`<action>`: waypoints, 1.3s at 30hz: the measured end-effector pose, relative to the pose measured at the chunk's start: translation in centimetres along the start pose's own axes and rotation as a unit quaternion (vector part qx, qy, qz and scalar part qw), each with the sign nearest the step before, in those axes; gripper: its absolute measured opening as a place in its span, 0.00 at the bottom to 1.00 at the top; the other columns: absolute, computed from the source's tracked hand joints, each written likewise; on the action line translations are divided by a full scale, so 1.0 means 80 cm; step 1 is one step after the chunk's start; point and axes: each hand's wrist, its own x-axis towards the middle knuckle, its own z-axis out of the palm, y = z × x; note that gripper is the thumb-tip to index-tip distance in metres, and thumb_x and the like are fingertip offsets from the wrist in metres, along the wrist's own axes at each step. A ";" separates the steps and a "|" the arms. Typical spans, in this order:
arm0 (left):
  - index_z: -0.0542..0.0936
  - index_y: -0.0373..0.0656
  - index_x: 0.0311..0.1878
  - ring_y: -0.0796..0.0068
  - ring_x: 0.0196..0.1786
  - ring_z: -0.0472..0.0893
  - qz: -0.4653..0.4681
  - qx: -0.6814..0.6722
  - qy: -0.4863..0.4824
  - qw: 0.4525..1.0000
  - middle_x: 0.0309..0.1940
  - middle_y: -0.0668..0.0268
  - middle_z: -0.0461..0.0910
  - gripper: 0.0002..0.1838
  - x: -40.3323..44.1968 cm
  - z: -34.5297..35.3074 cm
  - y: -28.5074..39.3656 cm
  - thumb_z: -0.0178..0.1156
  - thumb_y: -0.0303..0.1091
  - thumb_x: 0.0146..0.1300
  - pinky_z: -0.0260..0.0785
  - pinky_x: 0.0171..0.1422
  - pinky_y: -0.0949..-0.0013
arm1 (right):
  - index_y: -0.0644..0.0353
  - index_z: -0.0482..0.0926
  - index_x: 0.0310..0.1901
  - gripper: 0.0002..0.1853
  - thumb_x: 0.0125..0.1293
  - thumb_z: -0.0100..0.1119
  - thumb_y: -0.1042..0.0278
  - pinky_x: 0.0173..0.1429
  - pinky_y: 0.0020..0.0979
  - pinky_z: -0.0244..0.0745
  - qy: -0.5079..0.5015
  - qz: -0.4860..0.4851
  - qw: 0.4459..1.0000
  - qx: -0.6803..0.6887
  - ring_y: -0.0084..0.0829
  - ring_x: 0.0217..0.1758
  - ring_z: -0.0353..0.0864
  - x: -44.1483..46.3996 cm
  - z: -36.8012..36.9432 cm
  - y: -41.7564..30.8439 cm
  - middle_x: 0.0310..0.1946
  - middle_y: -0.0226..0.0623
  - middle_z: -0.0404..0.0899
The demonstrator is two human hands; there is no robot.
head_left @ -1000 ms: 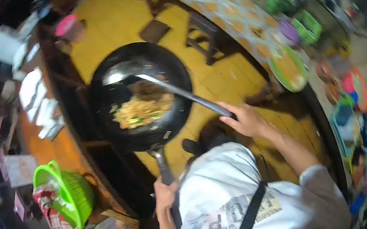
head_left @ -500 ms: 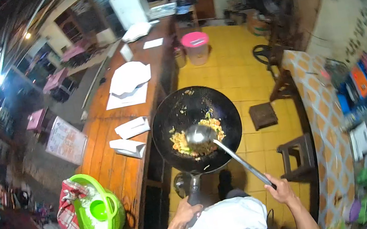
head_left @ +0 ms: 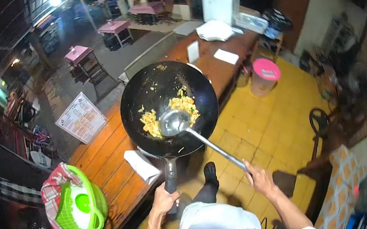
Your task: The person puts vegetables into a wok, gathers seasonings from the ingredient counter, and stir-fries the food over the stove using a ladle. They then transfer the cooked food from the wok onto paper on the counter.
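A black wok (head_left: 139, 88) is held out in front of me, with its handle in my left hand (head_left: 164, 199). Inside it lies yellowish cooked food (head_left: 184, 106) with green bits. My right hand (head_left: 258, 177) grips the long handle of a metal ladle (head_left: 174, 122), whose round bowl rests in the wok among the food. The wok hangs over the edge of the wooden counter (head_left: 103, 160) and hides part of it.
On the counter are a green basket (head_left: 96, 198) with a red checked cloth, folded white paper (head_left: 141, 165) and a menu board (head_left: 81, 118) at its far edge. A pink-lidded bucket (head_left: 265, 70) stands on the yellow floor (head_left: 254, 126). A brown stool (head_left: 285, 183) is at the right.
The view has swung left. The wok, first over the floor, is now over the counter's edge. Both hands have kept their holds, and the ladle bowl has come down into the food.
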 end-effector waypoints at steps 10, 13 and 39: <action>0.74 0.35 0.37 0.72 0.20 0.76 -0.013 0.126 0.113 0.985 0.18 0.63 0.77 0.09 0.224 0.010 0.070 0.60 0.24 0.53 0.67 0.24 0.68 | 0.53 0.66 0.64 0.27 0.62 0.57 0.68 0.36 0.44 0.75 0.039 -0.044 0.996 0.062 0.52 0.32 0.79 0.336 0.014 0.036 0.32 0.53 0.78; 0.75 0.35 0.37 0.69 0.22 0.78 -0.058 0.147 0.154 0.975 0.20 0.61 0.78 0.11 0.268 0.010 0.093 0.63 0.25 0.50 0.70 0.28 0.66 | 0.51 0.65 0.65 0.28 0.62 0.57 0.68 0.36 0.45 0.75 -0.031 -0.048 0.998 0.039 0.52 0.32 0.79 0.361 0.001 0.073 0.31 0.53 0.78; 0.78 0.42 0.44 0.50 0.35 0.82 -0.091 0.264 0.442 0.853 0.28 0.49 0.81 0.18 0.401 0.070 0.157 0.61 0.32 0.46 0.72 0.43 0.58 | 0.59 0.65 0.65 0.26 0.65 0.53 0.65 0.38 0.36 0.72 -0.064 -0.140 0.978 0.139 0.36 0.33 0.79 0.536 0.048 0.276 0.33 0.46 0.79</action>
